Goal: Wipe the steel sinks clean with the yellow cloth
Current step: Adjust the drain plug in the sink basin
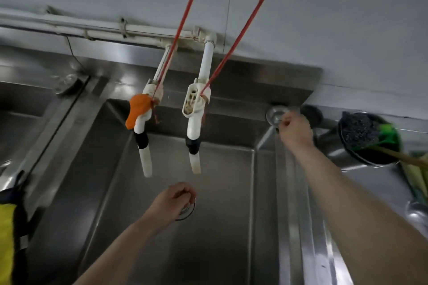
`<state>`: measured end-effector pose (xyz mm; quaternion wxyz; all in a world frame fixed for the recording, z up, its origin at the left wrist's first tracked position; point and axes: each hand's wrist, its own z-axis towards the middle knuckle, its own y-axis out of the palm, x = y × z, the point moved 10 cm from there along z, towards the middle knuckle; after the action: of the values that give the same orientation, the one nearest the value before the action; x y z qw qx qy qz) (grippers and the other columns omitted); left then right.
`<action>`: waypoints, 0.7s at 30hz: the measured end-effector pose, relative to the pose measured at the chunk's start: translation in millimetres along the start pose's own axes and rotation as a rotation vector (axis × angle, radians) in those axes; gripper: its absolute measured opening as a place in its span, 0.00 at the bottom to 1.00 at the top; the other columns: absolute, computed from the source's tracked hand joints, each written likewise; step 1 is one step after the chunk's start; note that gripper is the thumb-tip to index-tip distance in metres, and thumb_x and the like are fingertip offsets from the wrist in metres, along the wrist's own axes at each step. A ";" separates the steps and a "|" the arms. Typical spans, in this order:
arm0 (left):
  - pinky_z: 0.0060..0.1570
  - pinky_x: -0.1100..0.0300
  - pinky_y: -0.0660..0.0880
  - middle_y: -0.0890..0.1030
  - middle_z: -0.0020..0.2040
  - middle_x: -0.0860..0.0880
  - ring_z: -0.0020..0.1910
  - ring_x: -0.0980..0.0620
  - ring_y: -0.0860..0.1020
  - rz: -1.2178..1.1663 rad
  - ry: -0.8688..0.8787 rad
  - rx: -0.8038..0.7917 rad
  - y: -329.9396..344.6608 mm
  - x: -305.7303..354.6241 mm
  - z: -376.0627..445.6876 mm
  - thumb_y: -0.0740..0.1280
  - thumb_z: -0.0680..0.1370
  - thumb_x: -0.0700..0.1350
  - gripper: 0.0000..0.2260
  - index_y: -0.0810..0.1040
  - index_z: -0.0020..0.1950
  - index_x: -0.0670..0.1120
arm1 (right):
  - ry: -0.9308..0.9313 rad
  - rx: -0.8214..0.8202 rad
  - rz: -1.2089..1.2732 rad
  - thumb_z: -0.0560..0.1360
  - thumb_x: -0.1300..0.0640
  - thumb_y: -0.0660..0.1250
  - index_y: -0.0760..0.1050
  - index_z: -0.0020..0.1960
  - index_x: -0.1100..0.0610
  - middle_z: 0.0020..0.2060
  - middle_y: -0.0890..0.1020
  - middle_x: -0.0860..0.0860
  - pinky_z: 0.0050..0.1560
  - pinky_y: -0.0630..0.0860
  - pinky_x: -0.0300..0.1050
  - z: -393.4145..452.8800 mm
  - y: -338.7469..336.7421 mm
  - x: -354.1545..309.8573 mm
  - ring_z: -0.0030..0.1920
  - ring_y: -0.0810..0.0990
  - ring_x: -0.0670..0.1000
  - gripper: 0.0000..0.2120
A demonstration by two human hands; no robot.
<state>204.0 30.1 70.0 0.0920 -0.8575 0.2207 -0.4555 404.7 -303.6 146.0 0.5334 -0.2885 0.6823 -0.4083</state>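
Steel sink (143, 227) — left hand (172, 201) grip curled over drain (185, 211)

Yellow cloth (7, 238) with dark edge; grey steel sink (208, 250); white taps (194, 122), one orange handle (137, 109); red cords (185, 14); green scrubber (386, 134).

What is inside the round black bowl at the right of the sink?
The black bowl holds a dark scouring pad and a green brush head, whose wooden handle sticks out to the right. These cover the bowl's bottom, so anything beneath is hidden.
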 end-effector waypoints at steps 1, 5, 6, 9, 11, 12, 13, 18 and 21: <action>0.42 0.58 0.71 0.80 0.35 0.54 0.36 0.57 0.76 -0.002 -0.007 -0.002 1.1 -2.5 0.7 0.63 0.76 0.41 0.13 0.80 0.38 0.56 | -0.038 0.009 -0.035 0.77 0.63 0.62 0.78 0.57 0.65 0.55 0.79 0.65 0.55 0.71 0.48 7.5 1.8 -3.1 0.58 0.76 0.64 0.11; 0.43 0.57 0.71 0.80 0.35 0.55 0.35 0.55 0.75 -0.039 -0.035 0.003 4.3 -12.3 0.1 0.62 0.73 0.42 0.10 0.79 0.37 0.53 | -0.053 -0.048 -0.145 0.79 0.58 0.63 0.72 0.66 0.64 0.65 0.70 0.65 0.65 0.67 0.48 28.6 16.6 -1.2 0.62 0.73 0.64 0.18; 0.44 0.56 0.72 0.80 0.36 0.53 0.36 0.54 0.76 -0.055 -0.027 -0.002 5.5 -13.5 -0.7 0.61 0.72 0.43 0.08 0.80 0.38 0.51 | -0.054 -0.058 -0.171 0.79 0.56 0.63 0.72 0.66 0.64 0.65 0.70 0.65 0.65 0.68 0.49 32.2 19.3 -1.0 0.62 0.73 0.64 0.18; 0.50 0.53 0.75 0.82 0.40 0.53 0.40 0.53 0.78 -0.049 -0.028 -0.009 5.2 -19.9 -3.9 0.62 0.72 0.45 0.07 0.80 0.41 0.50 | -0.083 -0.073 -0.230 0.79 0.54 0.65 0.73 0.66 0.63 0.64 0.71 0.64 0.63 0.70 0.50 41.0 24.9 -3.3 0.60 0.75 0.63 0.19; 0.48 0.55 0.74 0.81 0.39 0.55 0.39 0.56 0.77 -0.047 -0.055 0.004 2.3 -26.8 -5.9 0.61 0.69 0.49 0.09 0.80 0.41 0.53 | -0.093 -0.078 -0.241 0.79 0.55 0.65 0.74 0.63 0.64 0.61 0.73 0.64 0.61 0.71 0.49 44.3 25.5 -5.0 0.59 0.75 0.62 0.17; 0.47 0.57 0.73 0.82 0.40 0.56 0.39 0.57 0.77 -0.043 -0.065 0.010 0.8 -30.6 -6.5 0.60 0.68 0.49 0.10 0.81 0.41 0.55 | -0.091 -0.077 -0.243 0.79 0.55 0.65 0.75 0.61 0.64 0.60 0.74 0.64 0.59 0.72 0.48 45.1 25.7 -5.1 0.57 0.76 0.62 0.15; 0.47 0.58 0.73 0.82 0.40 0.57 0.39 0.58 0.77 -0.038 -0.077 0.011 -0.5 -33.8 -8.0 0.60 0.68 0.50 0.10 0.81 0.41 0.56 | -0.089 -0.076 -0.246 0.78 0.55 0.65 0.76 0.59 0.64 0.59 0.74 0.64 0.57 0.72 0.48 44.9 25.8 -5.4 0.56 0.76 0.62 0.14; 0.45 0.63 0.73 0.83 0.40 0.58 0.37 0.62 0.78 -0.051 -0.089 0.006 -4.1 -36.8 -14.9 0.60 0.67 0.49 0.11 0.81 0.42 0.60 | -0.097 -0.075 -0.283 0.78 0.55 0.65 0.76 0.55 0.62 0.54 0.76 0.62 0.48 0.70 0.46 37.2 24.7 -9.5 0.50 0.77 0.60 0.12; 0.42 0.67 0.73 0.83 0.38 0.58 0.35 0.64 0.78 -0.066 -0.085 0.004 -6.2 -37.9 -17.4 0.62 0.71 0.45 0.10 0.81 0.43 0.57 | -0.112 -0.061 -0.272 0.78 0.54 0.65 0.76 0.58 0.61 0.56 0.75 0.61 0.50 0.70 0.45 29.2 18.8 -16.3 0.51 0.77 0.59 0.13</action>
<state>173.1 53.8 54.0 0.0878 -0.8826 0.1875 -0.4220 437.9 -288.0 134.9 0.5016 -0.4165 0.6181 -0.4392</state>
